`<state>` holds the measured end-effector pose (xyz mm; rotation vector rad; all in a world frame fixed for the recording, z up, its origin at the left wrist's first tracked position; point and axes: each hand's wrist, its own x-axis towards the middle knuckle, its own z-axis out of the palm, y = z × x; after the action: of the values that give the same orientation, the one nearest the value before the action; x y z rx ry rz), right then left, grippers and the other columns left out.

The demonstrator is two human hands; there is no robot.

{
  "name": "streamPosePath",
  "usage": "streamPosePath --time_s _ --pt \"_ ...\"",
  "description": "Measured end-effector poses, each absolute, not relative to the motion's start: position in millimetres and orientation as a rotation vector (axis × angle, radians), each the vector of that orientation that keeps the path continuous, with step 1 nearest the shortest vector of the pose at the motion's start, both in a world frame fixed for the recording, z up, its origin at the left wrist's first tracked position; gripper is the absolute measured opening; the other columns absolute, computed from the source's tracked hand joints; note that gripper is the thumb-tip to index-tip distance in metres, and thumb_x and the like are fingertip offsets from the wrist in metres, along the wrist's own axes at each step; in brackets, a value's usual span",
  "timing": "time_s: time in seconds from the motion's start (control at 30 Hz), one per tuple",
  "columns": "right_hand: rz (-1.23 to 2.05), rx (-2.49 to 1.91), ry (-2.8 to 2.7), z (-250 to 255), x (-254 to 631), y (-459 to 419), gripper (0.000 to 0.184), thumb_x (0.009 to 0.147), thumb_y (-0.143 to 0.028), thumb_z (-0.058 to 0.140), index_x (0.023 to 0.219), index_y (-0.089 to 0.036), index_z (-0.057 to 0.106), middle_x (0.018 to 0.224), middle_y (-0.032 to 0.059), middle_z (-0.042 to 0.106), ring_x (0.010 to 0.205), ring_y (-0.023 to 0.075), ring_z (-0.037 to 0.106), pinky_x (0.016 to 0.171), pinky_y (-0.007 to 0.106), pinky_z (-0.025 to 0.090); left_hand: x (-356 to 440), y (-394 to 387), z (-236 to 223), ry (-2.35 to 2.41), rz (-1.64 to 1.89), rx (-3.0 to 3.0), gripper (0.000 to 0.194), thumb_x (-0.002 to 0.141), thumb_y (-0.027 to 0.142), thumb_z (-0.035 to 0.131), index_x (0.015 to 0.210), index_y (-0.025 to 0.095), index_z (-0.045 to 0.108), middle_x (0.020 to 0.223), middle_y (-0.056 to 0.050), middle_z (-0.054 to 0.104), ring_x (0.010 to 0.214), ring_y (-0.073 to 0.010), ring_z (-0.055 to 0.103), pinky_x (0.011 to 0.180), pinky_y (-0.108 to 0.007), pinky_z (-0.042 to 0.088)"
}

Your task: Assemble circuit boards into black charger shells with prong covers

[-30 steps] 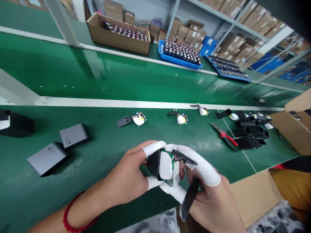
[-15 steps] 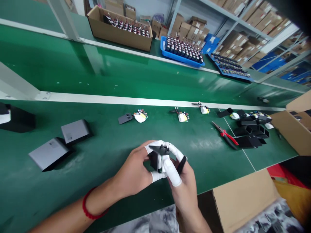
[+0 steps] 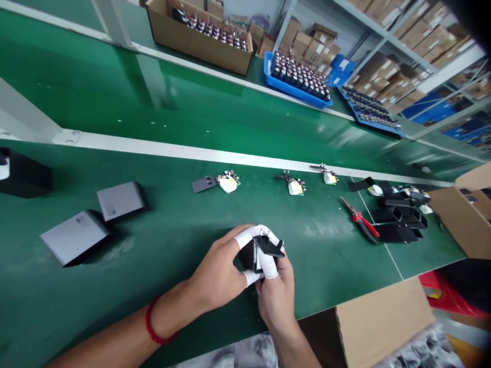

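Observation:
Between both hands is a small black plastic casing (image 3: 247,256), its open end turned to the right. My left hand (image 3: 217,271), with white finger cots, is closed around the casing's left side. My right hand (image 3: 278,286), also in white finger cots, presses its thumb at the open end, where a strip of white and green shows inside. A black end cap (image 3: 269,246) stands tilted over that opening, by the right fingertips. Most of the casing's far side is hidden by the fingers.
Circuit boards with end caps, such as one board (image 3: 229,182), lie along the bench's back. Red-handled pliers (image 3: 360,221) rest at right beside black casings (image 3: 399,232). Grey boxes (image 3: 121,200) sit at left. An open carton (image 3: 383,322) is at the front right.
The black end cap has tipped down to the right over the casing's opening. My right hand has shifted slightly left, closer to my left hand. The camera view has moved a little.

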<state>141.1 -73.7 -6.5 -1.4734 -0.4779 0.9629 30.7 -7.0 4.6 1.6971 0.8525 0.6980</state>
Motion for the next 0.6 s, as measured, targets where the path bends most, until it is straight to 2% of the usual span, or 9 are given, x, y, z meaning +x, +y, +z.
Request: streamPosePath --time_s 0.03,0.1,0.17,0.23,0.33,0.4,0.47,0.53,0.6 --pt "0.973 -1.456 -0.438 -6.4 139.1 -71.2 0.036 0.075 -0.046 0.078 0.1 -0.021 0.073 0.08 0.0016 0.07 0.078 0.0191 0.066 0.072 0.03 0.055 31.5 -7.8 3.1 0.845 0.714 1.679 0.057 0.074 0.009 0.069 0.128 0.022 0.059 0.13 -0.007 0.065 0.116 -0.0239 0.064 0.105 -0.035 0.05" --pt "1.037 -1.438 -0.333 -4.0 137.8 -67.1 0.037 0.068 -0.045 0.084 0.092 -0.02 0.073 0.07 -0.0021 0.066 0.059 0.0122 0.058 0.056 0.022 0.051 33.2 -8.8 0.5 0.852 0.739 1.616 0.057 0.073 0.009 0.069 0.128 0.021 0.06 0.128 -0.007 0.065 0.114 -0.0232 0.065 0.103 -0.035 0.052" --pt "1.119 -1.432 -0.221 0.9 141.6 -65.8 0.039 0.064 -0.046 0.086 0.089 -0.019 0.073 0.061 -0.0049 0.059 0.044 0.0064 0.043 0.038 0.016 0.035 34.8 -8.3 -1.6 0.871 0.744 1.518 0.059 0.071 0.011 0.073 0.128 0.021 0.06 0.128 -0.008 0.065 0.112 -0.0239 0.066 0.1 -0.036 0.055" --pt "1.169 -1.394 -0.184 6.2 150.2 -69.3 0.042 0.072 -0.054 0.078 0.094 -0.019 0.073 0.059 -0.0041 0.057 0.041 0.0057 0.035 0.031 0.015 0.02 35.9 -6.6 -3.0 0.89 0.722 1.409 0.063 0.069 0.015 0.078 0.13 0.02 0.059 0.128 -0.009 0.065 0.109 -0.0252 0.067 0.095 -0.038 0.058" --pt "1.047 -1.422 -0.393 9.8 166.2 -81.4 0.036 0.088 -0.051 0.063 0.105 -0.02 0.072 0.058 -0.0033 0.056 0.039 0.006 0.032 0.032 0.017 0.02 36.5 -3.7 -2.5 0.907 0.679 1.306 0.069 0.069 0.023 0.081 0.133 0.017 0.056 0.125 -0.011 0.066 0.103 -0.0251 0.069 0.091 -0.039 0.06" --pt "0.816 -1.553 -0.666 8.3 173.4 -89.4 0.026 0.091 -0.038 0.064 0.11 -0.022 0.072 0.071 0.0002 0.065 0.047 0.0077 0.047 0.041 0.018 0.04 35.7 -3.1 0.1 0.919 0.67 1.31 0.069 0.07 0.026 0.081 0.133 0.016 0.055 0.125 -0.011 0.066 0.105 -0.0257 0.069 0.092 -0.039 0.06" --pt "0.564 -1.628 -0.989 5.1 174.6 -95.3 0.028 0.092 -0.027 0.063 0.119 -0.026 0.07 0.109 0.0074 0.07 0.084 0.0167 0.068 0.071 0.028 0.058 33.6 -4.8 4.1 0.922 0.671 1.364 0.065 0.072 0.025 0.078 0.133 0.017 0.056 0.129 -0.012 0.065 0.109 -0.0262 0.068 0.094 -0.039 0.059" --pt "0.358 -1.618 -1.262 1.8 169.0 -101.0 0.042 0.091 -0.022 0.062 0.132 -0.03 0.063 0.138 0.0104 0.058 0.119 0.0258 0.062 0.095 0.04 0.055 31.5 -9.7 8.3 0.939 0.682 1.477 0.061 0.074 0.022 0.071 0.133 0.018 0.056 0.133 -0.012 0.064 0.111 -0.0265 0.068 0.093 -0.037 0.059" --pt "0.216 -1.634 -1.397 -1.6 158.7 -107.3 0.054 0.088 -0.026 0.065 0.141 -0.029 0.055 0.138 0.0131 0.059 0.122 0.0301 0.062 0.096 0.043 0.056 33.4 -16.5 10.5 0.958 0.719 1.644 0.056 0.073 0.019 0.064 0.13 0.018 0.06 0.129 -0.011 0.067 0.108 -0.027 0.071 0.087 -0.036 0.062"
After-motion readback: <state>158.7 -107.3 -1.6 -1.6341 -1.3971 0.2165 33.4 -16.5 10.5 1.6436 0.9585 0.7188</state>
